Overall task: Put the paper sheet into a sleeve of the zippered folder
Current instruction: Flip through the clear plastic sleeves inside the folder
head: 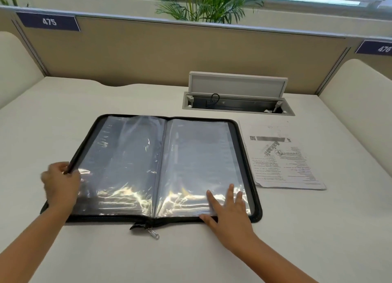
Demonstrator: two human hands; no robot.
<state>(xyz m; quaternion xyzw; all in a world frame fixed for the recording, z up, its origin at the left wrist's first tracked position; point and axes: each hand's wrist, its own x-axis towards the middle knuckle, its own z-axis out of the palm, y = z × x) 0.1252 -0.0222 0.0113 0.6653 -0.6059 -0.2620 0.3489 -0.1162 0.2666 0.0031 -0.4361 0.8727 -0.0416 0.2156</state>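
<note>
Head view: folder [135, 159] lies open on desk [297, 229], left hand [60, 184] pinching its left edge, right hand [228, 210] flat, pinning a sleeve [197, 159], paper [282, 157] waiting beside.

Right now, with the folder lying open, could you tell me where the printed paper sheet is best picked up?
Probably by the paper sheet's near right corner, coming in from the right. It lies flat on the desk, its left edge tight against the zippered folder, while its right side has bare desk beside it.
</note>
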